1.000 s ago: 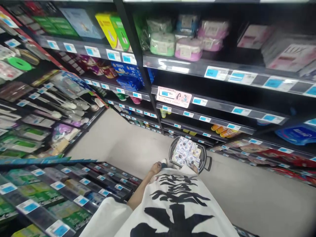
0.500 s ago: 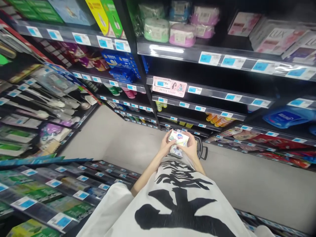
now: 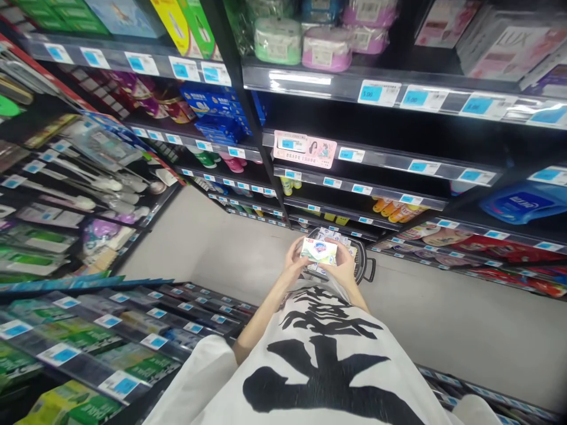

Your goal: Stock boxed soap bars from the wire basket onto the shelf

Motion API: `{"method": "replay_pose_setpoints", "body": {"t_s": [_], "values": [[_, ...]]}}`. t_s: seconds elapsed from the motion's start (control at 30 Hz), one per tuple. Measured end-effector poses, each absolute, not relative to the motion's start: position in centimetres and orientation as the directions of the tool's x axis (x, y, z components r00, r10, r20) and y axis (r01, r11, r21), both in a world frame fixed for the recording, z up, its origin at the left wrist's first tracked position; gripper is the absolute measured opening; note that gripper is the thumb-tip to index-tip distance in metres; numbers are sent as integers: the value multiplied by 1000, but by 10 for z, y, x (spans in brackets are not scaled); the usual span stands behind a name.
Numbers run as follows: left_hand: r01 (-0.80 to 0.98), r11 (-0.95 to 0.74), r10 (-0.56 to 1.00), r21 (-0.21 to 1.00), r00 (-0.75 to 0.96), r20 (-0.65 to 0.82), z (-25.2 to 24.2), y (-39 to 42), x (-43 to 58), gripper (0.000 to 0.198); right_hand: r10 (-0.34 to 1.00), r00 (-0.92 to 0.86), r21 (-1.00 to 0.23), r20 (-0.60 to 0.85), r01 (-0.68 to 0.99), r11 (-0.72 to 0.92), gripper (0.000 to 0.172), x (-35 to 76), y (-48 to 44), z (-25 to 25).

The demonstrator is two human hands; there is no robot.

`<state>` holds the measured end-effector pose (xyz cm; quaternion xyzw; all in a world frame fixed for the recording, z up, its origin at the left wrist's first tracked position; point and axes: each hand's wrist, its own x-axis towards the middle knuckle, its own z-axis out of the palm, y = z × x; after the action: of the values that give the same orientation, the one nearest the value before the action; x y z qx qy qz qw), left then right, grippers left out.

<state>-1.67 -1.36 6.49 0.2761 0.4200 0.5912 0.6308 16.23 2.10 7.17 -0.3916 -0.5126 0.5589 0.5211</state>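
Observation:
A small white and pale green soap box (image 3: pixel 319 251) with a blue and red logo is held between my two hands, in front of my shirt. My left hand (image 3: pixel 294 257) grips its left end, the thumb along the lower edge. Closed around the right end is my right hand (image 3: pixel 345 264). Below the box, a dark basket (image 3: pixel 364 267) with a black side handle stands on the floor. Inside it lie several similar white boxes (image 3: pixel 330 234), partly covered by my hands and the held box.
Ahead rises a black shelf unit (image 3: pixel 376 141) with price tags, wrapped soap dishes (image 3: pixel 325 48), LUX boxes (image 3: pixel 509 44) and a blue bottle (image 3: pixel 522 203). Brushes (image 3: pixel 84 171) hang at the left. Another shelf (image 3: pixel 133 330) flanks my left side. Grey floor (image 3: pixel 212 236) runs between.
The soap box has shifted slightly left and down with both hands. More of the basket and its boxes shows behind it. The view has tilted a little.

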Motion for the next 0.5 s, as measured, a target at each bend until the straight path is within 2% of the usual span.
{"method": "replay_pose_setpoints", "body": {"t_s": [0.2, 0.5], "values": [[-567, 140, 974, 812, -71, -217, 62, -29, -12, 96, 985, -130, -972, 113, -219, 83, 86, 163, 11, 70], [-534, 155, 975, 831, -53, -216, 65, -26, -6, 105, 989, -97, -971, 108, -224, 84, 84, 169, 10, 71]]}}
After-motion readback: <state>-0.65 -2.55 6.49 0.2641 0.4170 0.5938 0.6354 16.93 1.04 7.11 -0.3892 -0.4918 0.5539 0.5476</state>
